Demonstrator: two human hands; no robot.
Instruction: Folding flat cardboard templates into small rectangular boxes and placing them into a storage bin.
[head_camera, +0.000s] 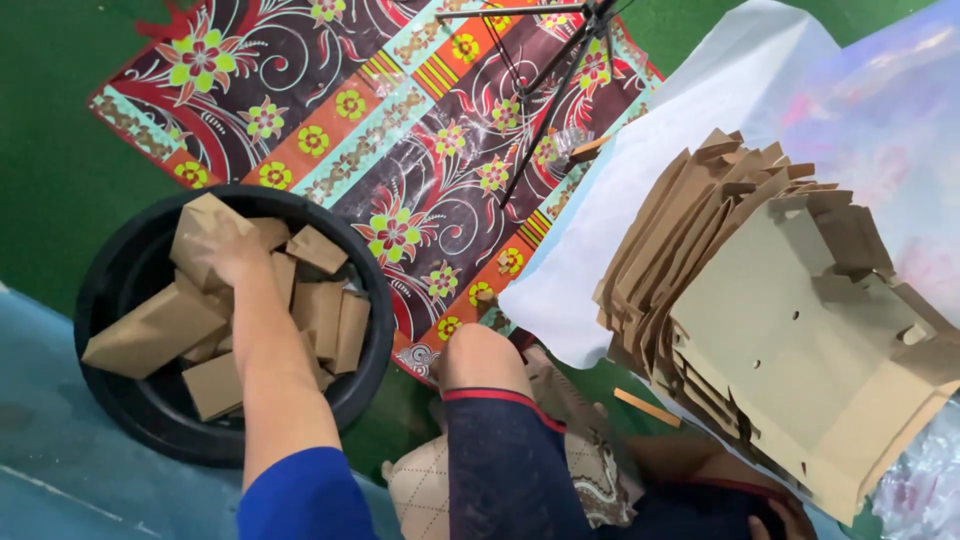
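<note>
Several folded boxes fill a black tub (115, 290) on the green floor, where the left hand (228, 250) presses down with fingers closed on one box (200, 228) at the pile's top. Only a sliver of the right hand (775, 520) shows, its fingers' state unclear, near a stack of flat cardboard (790, 330) on white sheeting (640, 200) beside a floral mat (380, 130).

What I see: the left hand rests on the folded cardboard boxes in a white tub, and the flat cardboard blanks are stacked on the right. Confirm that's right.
One thing is off: the tub is black, not white. The head view shows the left hand resting on the folded cardboard boxes inside it, and the flat cardboard blanks stacked on the right.
</note>
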